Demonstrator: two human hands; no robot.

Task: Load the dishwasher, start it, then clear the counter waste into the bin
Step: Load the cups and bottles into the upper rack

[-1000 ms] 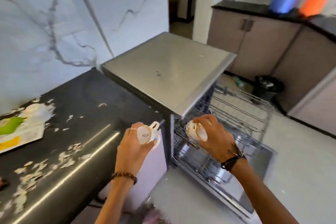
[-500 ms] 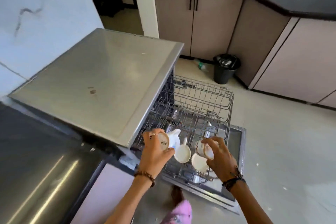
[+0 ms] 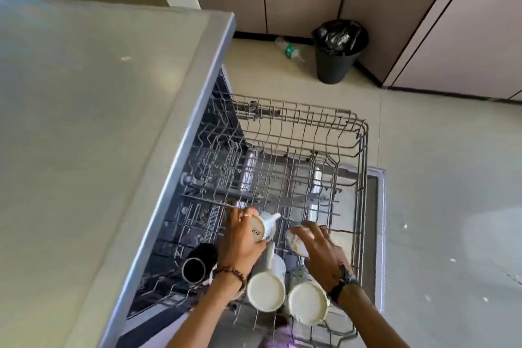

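Presently logged: two hands over one pulled-out dishwasher rack point(image 3: 358, 133), left hand point(image 3: 240, 243) gripped one white cup point(image 3: 264, 227), right hand point(image 3: 322, 251) curled round another cup point(image 3: 295, 243), two mugs point(image 3: 267, 289) upturned in rack, one dark mug point(image 3: 195, 268), one bin point(image 3: 337, 51).

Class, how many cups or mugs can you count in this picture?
5: one in the left hand, one under the right hand, two white ones upturned, one dark mug. Others may be hidden.
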